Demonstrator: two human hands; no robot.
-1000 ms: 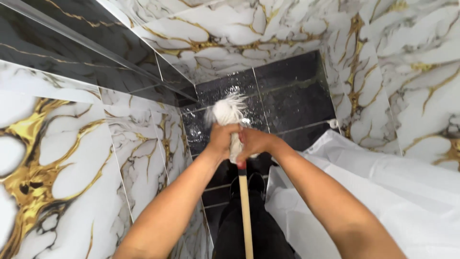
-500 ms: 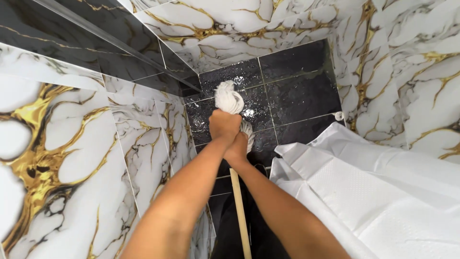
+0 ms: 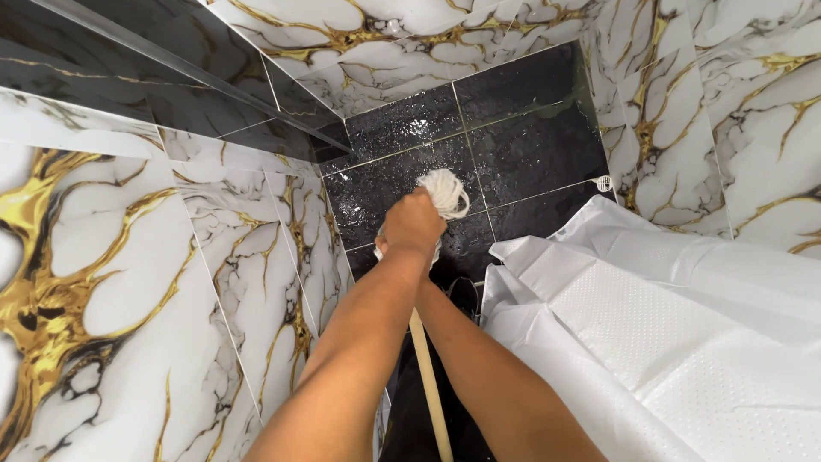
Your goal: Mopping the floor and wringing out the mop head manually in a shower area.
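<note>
My left hand (image 3: 414, 226) is closed over the top of a white string mop head (image 3: 446, 190), whose strands bunch out just beyond my knuckles. My right hand (image 3: 428, 287) comes up from below and sits under the left one; only its wrist shows, pressed against the mop just under the head. The mop's wooden handle (image 3: 430, 389) runs straight down between my forearms to the bottom edge of the view. The mop head hangs over a wet black tiled floor (image 3: 530, 145).
White marble walls with gold veins (image 3: 111, 282) close in on the left, back and right. A white shower curtain (image 3: 650, 316) bunches at the lower right. A small white drain (image 3: 604, 182) sits at the floor's right edge. A dark ledge (image 3: 128, 77) runs along the upper left.
My hands have gone from side by side on the mop head to stacked, the left now covering the right. The mop head has shifted to the right of my knuckles.
</note>
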